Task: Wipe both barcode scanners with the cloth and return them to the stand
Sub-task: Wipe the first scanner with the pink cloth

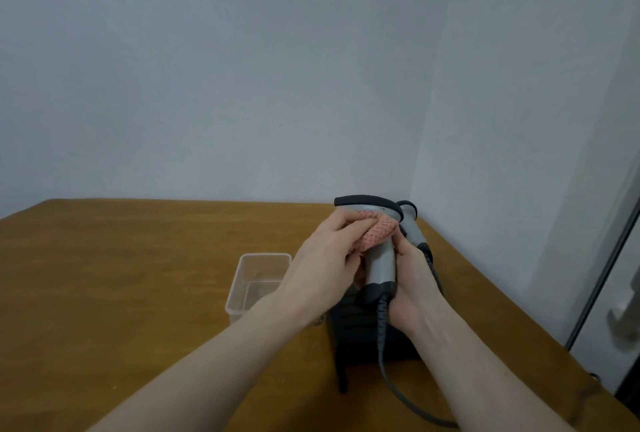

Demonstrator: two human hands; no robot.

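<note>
Left hand presses a pink waffle-weave cloth against the neck of a grey-and-black handheld barcode scanner; right hand grips its handle. Second grey scanner sits just beyond the right hand. Black stand is beneath both hands, on the wooden bench. Clear plastic tub sits left of the left hand.

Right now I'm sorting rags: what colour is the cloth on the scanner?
Pink with a darker net pattern, the cloth; head view.
</note>
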